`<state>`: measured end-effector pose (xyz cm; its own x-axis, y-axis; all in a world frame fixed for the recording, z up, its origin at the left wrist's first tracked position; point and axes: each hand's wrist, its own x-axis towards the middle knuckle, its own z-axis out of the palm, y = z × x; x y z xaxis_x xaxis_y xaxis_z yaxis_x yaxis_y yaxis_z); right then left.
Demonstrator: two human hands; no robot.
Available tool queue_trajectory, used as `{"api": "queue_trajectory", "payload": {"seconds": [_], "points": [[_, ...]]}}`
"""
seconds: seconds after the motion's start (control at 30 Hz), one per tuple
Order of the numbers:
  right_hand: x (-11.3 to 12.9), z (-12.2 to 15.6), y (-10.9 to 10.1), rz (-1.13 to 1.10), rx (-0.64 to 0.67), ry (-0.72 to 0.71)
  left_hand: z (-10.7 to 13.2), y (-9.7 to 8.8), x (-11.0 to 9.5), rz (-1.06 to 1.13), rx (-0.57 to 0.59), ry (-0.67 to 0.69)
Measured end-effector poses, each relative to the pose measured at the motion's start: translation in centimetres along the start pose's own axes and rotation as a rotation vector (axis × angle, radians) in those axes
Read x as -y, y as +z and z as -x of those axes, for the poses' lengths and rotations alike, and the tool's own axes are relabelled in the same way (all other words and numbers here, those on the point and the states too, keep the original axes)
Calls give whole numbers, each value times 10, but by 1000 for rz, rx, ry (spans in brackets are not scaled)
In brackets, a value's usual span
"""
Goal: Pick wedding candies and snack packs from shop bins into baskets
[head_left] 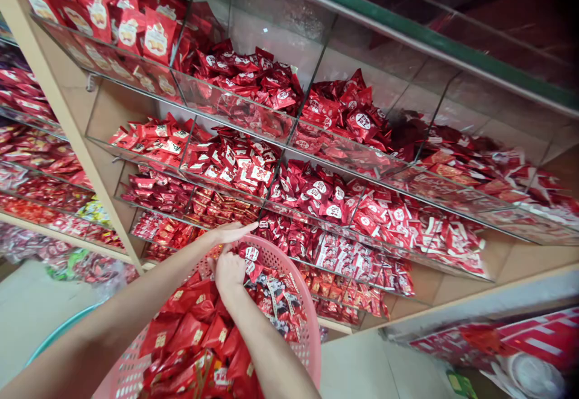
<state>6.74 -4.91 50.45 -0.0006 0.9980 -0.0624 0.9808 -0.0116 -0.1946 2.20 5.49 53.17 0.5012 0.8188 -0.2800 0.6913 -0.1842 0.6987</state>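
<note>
Pink basket rim (312, 338) below acrylic bins (235, 106)

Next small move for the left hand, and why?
Probably close the left hand on the rim of the pink plastic basket to steady it. That hand lies open at the rim, the right hand is down among the heaped red packets, and neither visibly grips the basket.

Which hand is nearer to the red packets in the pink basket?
The right hand is nearer, down at the packets; the left hand is farther, higher up beyond the basket rim.
</note>
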Motion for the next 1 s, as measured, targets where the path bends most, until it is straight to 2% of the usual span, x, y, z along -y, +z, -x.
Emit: {"api": "queue_trajectory", "payload": {"seconds": [0.17, 0.33, 0.4, 0.47, 0.63, 0.77, 1.0], "points": [[9, 14, -14, -23, -32, 14, 6, -5, -5, -29, 52, 42], [7, 62, -50, -121, 25, 91, 12, -10, -8, -100, 72, 112], [-3, 91, -61, -182, 48, 131, 12, -10, -7, -141, 72, 131], [-18, 120, -66, -259, 14, 220, 11, -9, -4, -183, 70, 141], [-60, 170, -60, -590, -250, 397, 6, -5, 5, -261, 52, 173], [-84, 178, -60, -808, -458, 425, 4, -5, 5, -296, 46, 197], [-128, 145, -50, -912, -566, 327, 3, -3, -1, -351, -3, 177]]}}
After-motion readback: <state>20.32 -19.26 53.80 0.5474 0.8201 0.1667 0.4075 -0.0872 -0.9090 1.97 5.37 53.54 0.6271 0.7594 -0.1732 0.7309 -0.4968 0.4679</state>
